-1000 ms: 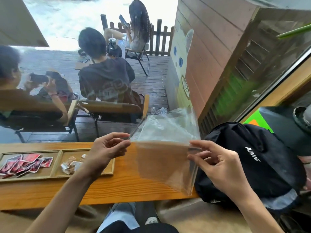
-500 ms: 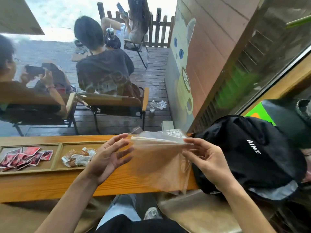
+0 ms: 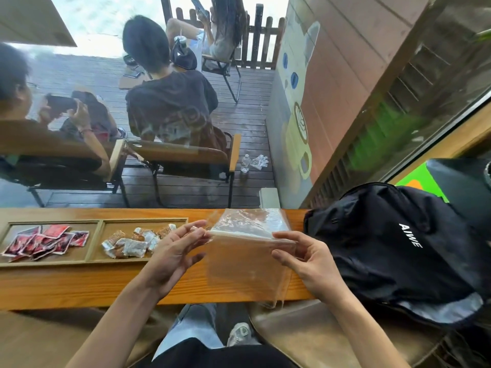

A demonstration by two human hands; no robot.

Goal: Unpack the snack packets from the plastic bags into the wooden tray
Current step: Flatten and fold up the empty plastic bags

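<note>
Both hands, left hand (image 3: 172,251) and right hand (image 3: 310,264), are pinching one clear plastic bag (image 3: 247,251), fingers clamped on its fold. Two tray (image 3: 98,261) compartments are holding red packets (image 3: 45,243) and brown packets (image 3: 132,241), overlapping and hard to count.

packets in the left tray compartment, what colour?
Red, with dark and white print: the flat red snack packets in the wooden tray, head view.

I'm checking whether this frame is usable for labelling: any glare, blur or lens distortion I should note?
Head view: wide-angle bending curves the counter and wall lines; the window glass reflects faintly over the seated people; sky top-left is blown out; the clear plastic bag, pinched by left hand and right hand, shows sheen; packets in the wooden tray stay sharp.
</note>
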